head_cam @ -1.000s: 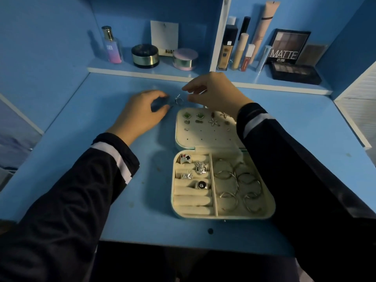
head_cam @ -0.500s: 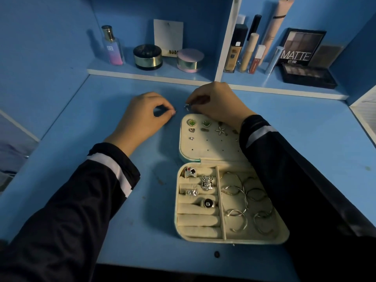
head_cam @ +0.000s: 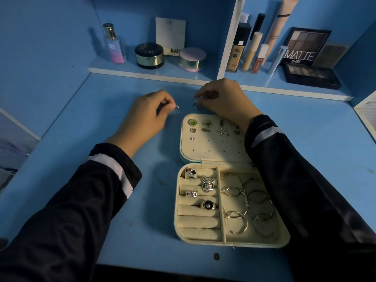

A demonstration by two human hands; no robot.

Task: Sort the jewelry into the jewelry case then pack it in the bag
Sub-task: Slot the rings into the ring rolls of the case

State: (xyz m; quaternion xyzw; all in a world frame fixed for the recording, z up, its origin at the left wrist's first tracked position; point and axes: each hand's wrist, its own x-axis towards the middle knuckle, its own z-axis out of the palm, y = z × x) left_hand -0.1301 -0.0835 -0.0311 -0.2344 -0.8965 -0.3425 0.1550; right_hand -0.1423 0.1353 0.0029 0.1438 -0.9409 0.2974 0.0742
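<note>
On the blue counter (head_cam: 97,123), just beyond the far edge of the jewelry case (head_cam: 284,240), both hands are low and close together. The left hand (head_cam: 145,113) has its fingers curled, and thumb and forefinger pinch a tiny silver piece (head_cam: 177,106) at their tips; what kind of piece it is, I cannot tell. The right hand (head_cam: 223,100) also has curled fingers, and they grip a small silver hoop (head_cam: 196,105) just above the counter. The two pieces are near each other but apart.

The case lies open and flat on the counter, between the two dark sleeves. Its lid panel (head_cam: 213,151) points away from the person and carries earrings in its holes, among them two green studs (head_cam: 192,122) and a starfish stud (head_cam: 221,131). In the near half, the left compartment has padded rolls with four rings (head_cam: 208,184) pushed between them. The right compartment holds several thin silver bangles (head_cam: 237,221), lying loose and overlapping.

On the shelf (head_cam: 142,73) behind the hands stand a perfume bottle (head_cam: 114,45), a black jar (head_cam: 149,55) and a pink jar (head_cam: 192,59). Further right there are makeup tubes and an eyeshadow palette (head_cam: 305,47).
</note>
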